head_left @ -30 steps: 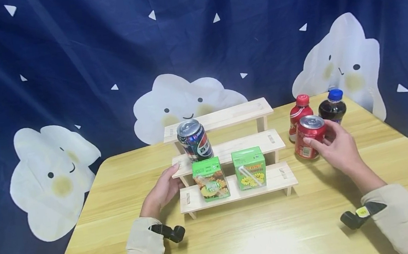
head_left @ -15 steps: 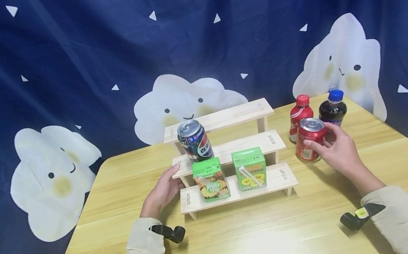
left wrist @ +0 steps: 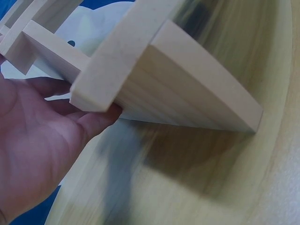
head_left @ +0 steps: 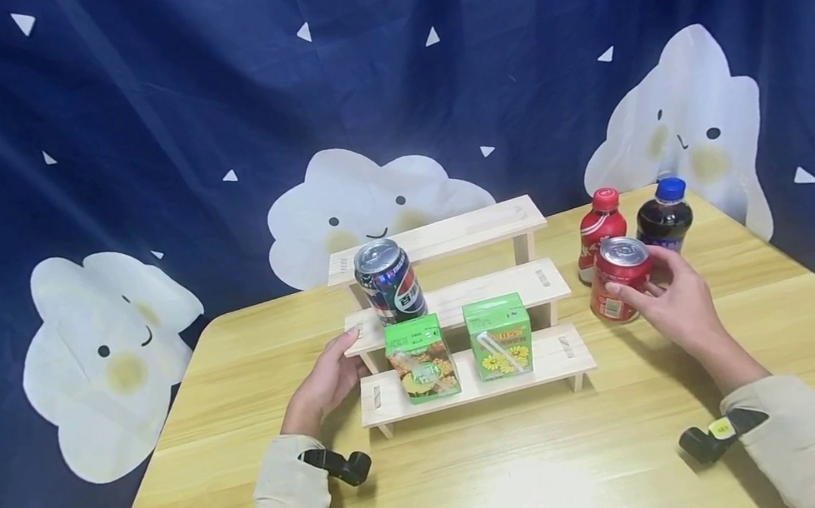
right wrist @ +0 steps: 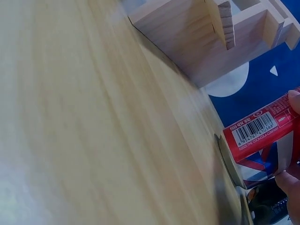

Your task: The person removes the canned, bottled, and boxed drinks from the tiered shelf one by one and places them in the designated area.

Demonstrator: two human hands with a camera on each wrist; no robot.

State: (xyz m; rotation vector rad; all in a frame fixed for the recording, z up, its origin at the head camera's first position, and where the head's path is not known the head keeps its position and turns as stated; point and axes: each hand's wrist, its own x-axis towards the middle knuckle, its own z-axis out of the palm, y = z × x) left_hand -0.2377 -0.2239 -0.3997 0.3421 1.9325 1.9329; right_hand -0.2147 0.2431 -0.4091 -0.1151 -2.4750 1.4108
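My right hand grips a red Coca-Cola can between thumb and fingers, right of the rack; the can stands upright, its base right at the tabletop. In the right wrist view, the barcode side of the can faces the camera. My left hand holds the left end of a three-tier wooden rack, thumb at the middle board and fingers partly hidden behind it. On the middle tier stands a Pepsi can. Two green drink cartons, one brown-patterned and one with yellow flowers, stand on the lowest tier.
Behind the red can are a red-capped bottle and a dark drink bottle with a blue cap. The wooden table runs back to a dark blue curtain with cloud prints.
The red can and right hand have shifted very slightly toward the front over the last second. The left hand, the rack and the drinks on it look the same.
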